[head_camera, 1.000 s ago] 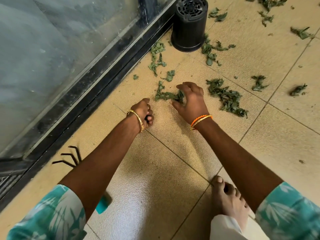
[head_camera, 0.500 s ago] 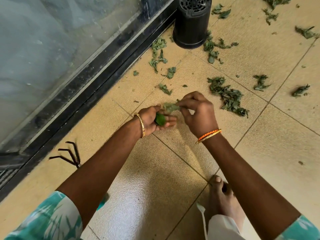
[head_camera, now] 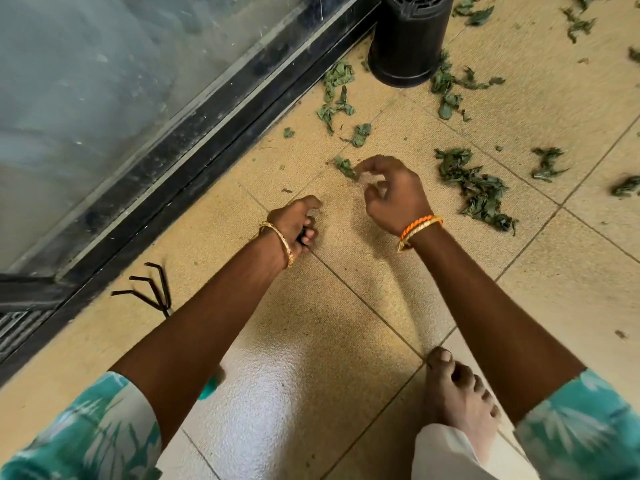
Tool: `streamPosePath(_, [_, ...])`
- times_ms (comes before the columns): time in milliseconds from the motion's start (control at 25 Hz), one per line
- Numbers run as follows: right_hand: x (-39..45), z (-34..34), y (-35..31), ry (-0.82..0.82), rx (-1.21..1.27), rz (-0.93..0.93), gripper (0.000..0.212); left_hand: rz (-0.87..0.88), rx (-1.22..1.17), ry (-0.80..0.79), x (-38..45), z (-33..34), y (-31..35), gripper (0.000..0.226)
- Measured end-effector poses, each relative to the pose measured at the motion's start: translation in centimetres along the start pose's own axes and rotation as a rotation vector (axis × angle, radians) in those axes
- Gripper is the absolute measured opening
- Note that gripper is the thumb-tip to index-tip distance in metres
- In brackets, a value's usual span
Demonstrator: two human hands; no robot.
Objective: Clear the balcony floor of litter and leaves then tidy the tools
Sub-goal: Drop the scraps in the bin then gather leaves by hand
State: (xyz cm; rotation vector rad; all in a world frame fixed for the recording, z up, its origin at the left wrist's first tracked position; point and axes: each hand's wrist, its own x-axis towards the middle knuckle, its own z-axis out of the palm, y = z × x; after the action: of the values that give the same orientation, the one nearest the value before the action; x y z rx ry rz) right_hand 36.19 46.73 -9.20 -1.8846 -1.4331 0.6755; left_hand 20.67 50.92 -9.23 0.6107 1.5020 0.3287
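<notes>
The left hand [head_camera: 297, 226] is curled into a fist low over the beige tiled balcony floor [head_camera: 346, 341], fingers folded around something dark; it cannot be made out what. It wears one gold bangle [head_camera: 278, 242]. The right hand [head_camera: 393, 195] hovers just to the right and farther out, fingers loosely bent, thumb and forefinger reaching at one small wilted green leaf [head_camera: 344, 166] on the floor; the blur hides whether they have closed on it. Its wrist carries two bangles, one orange and one gold [head_camera: 419, 228].

Farther out, wilted green leaves lie in loose groups: one scatter [head_camera: 337, 98] by the door track, one large heap [head_camera: 479, 188] to the right, one spread [head_camera: 450, 88] beside the pot, and a few separate clumps at the far right. One upturned black plastic plant pot [head_camera: 410, 39] stands on the floor at the far edge, beside the dark sliding-door track [head_camera: 207, 161].

Near left, one black three-pronged hand rake [head_camera: 152, 289] lies on the floor, its teal handle [head_camera: 211, 388] mostly hidden under the left forearm. One bare foot [head_camera: 457, 400] rests on the tiles near right.
</notes>
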Motion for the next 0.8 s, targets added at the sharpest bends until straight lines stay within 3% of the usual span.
streamPosePath(160, [2.6,2.0,0.6,-0.43,-0.37,-0.177,0.068,0.001,-0.042,-0.086,0.2,-0.8,0.5,0.025])
streamPosePath(240, [1.7,2.9,1.3,-0.38,-0.432,-0.241,0.059,-0.009,-0.092,-0.144,0.1,-0.9,0.7,0.019])
streamPosePath(440, [-0.1,3.1,2.8,-0.025,-0.368,-0.274,0.028,0.029,-0.045,-0.172,0.0,-0.8,0.7,0.016])
streamPosePath(560, [-0.8,2.2,0.4,-0.027,-0.248,-0.262,0.015,0.067,0.0,-0.181,-0.2,0.2,0.7,0.018])
streamPosePath(640, [-1.6,2.4,-1.6,-0.074,-0.211,-0.194,0.016,0.127,0.055,-0.151,-0.3,1.0,0.6,0.034])
streamPosePath(800, [-1.5,3.8,-3.2,-0.084,-0.231,-0.059,0.021,0.154,0.027,0.046,0.0,1.9,0.0,0.041])
